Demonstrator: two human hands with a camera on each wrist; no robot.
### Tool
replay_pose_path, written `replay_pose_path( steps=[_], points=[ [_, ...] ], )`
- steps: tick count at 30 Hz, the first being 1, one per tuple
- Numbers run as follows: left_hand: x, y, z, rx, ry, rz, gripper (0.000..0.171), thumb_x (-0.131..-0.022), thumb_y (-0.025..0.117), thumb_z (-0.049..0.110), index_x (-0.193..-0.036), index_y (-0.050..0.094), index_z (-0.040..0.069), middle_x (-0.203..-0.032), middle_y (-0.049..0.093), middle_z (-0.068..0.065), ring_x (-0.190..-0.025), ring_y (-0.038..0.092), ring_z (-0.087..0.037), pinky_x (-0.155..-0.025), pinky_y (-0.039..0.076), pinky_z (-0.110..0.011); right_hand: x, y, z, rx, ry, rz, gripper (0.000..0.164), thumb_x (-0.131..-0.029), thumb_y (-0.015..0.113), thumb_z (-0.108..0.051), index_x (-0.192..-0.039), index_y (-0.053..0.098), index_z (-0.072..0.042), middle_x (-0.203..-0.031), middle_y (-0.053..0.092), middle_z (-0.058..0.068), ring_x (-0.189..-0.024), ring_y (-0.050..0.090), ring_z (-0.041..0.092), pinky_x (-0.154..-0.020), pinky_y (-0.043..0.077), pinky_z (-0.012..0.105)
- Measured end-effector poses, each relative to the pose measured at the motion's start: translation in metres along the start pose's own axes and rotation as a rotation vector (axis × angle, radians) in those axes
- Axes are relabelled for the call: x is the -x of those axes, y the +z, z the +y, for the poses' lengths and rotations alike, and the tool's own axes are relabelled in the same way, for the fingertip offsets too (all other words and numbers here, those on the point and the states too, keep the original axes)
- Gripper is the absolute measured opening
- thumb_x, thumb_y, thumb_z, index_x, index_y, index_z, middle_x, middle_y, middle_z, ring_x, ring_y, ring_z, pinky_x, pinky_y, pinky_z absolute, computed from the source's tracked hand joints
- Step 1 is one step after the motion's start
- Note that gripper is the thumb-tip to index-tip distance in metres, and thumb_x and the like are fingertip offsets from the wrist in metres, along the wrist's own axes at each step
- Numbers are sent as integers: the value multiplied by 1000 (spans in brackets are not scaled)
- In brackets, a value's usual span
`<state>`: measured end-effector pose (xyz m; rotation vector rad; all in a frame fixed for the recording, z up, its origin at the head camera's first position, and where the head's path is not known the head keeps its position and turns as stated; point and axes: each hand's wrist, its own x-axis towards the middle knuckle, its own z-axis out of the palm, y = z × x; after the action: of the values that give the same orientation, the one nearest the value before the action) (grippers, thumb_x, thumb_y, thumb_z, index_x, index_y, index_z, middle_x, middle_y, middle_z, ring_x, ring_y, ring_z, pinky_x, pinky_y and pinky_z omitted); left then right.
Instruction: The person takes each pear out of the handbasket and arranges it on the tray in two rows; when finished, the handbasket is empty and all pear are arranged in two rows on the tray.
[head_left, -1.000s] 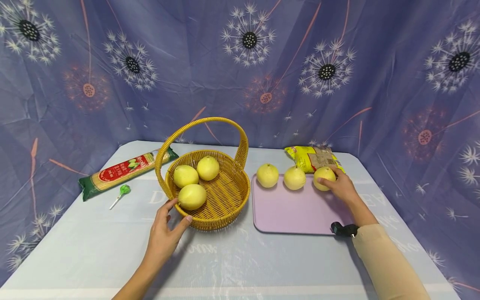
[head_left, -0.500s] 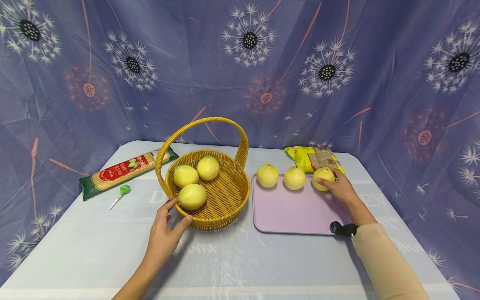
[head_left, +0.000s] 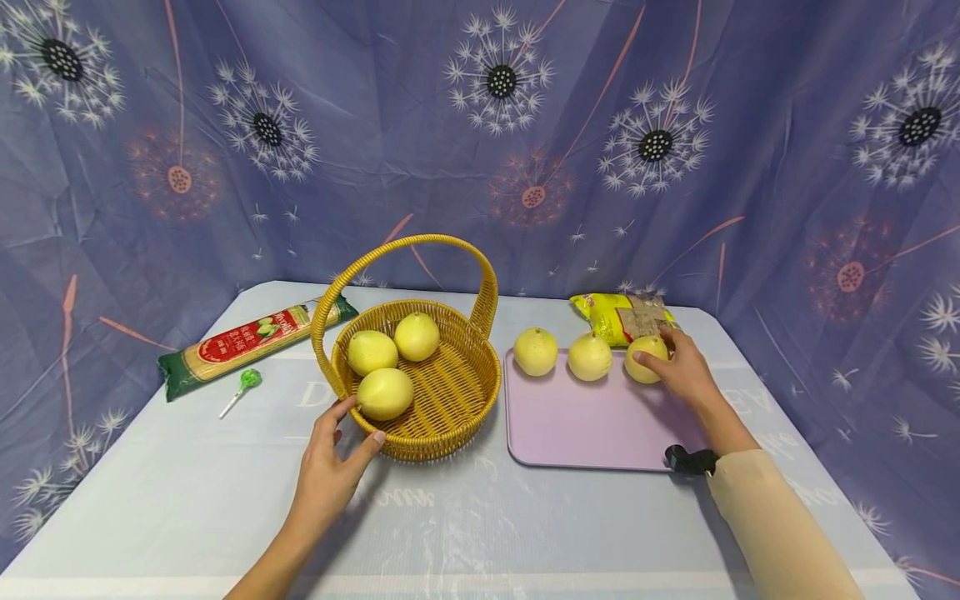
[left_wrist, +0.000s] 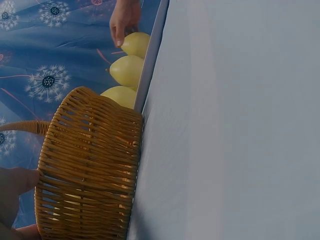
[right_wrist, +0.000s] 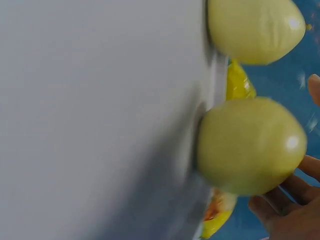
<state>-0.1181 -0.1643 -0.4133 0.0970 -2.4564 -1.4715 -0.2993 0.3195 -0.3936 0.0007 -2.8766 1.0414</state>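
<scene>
My left hand rests at the near left rim of a round wicker basket with a tall handle; its thumb and index finger are spread against the rim. Three yellow pears lie in the basket's left half. On a pink tray three more pears form a row along the back edge. My right hand is around the rightmost pear, which sits on the tray. In the right wrist view the thumb stands apart from that pear, while the other fingers are beside it.
A yellow snack bag lies behind the tray. To the basket's left are a pack of spaghetti and a green lollipop. A dandelion-print curtain hangs behind and beside the table.
The rightmost pear has shifted slightly left on the tray. My right hand's fingers have loosened a little from it. The left hand and basket have stayed put.
</scene>
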Motion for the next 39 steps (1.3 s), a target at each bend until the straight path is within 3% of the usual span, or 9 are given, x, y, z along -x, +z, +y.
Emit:
replay_pose_path(
  steps=[9,16,22,31,39],
  points=[
    [0,0,-1,0,-1,-5,63,-89,66,28,-140,37,7,-147,34,-18,-139,30,-34,-110,33,-53,13,1,-42,-13,-177,71,83,-84,70,-39,-145,30,1,-143,35,30,-132,33,47,-107,29,64],
    [0,1,0,2,-4,-9,62,-89,65,28,-141,37,7,-147,34,-18,-139,30,-34,-110,33,-53,24,15,-78,-17,-290,96,75,-83,72,-35,-142,38,-4,-144,37,24,-134,33,44,-106,28,66],
    [0,1,-1,10,6,6,62,-88,67,25,-140,38,7,-146,35,-17,-139,31,-34,-110,33,-53,38,32,-115,-84,-453,90,70,-80,76,-28,-139,44,-7,-140,44,19,-132,38,38,-105,33,61],
    [1,1,-1,6,10,9,62,-89,66,27,-140,38,8,-146,35,-17,-139,31,-34,-109,33,-53,53,64,-166,-84,-668,-1,68,-80,76,-28,-138,44,-15,-136,48,9,-130,43,26,-107,39,51],
    [1,1,-1,0,10,11,62,-88,66,26,-140,38,7,-146,35,-17,-138,31,-34,-109,33,-53,62,92,-201,2,-793,-102,69,-80,74,-37,-138,44,-13,-136,48,5,-128,44,22,-105,43,46]
  ],
)
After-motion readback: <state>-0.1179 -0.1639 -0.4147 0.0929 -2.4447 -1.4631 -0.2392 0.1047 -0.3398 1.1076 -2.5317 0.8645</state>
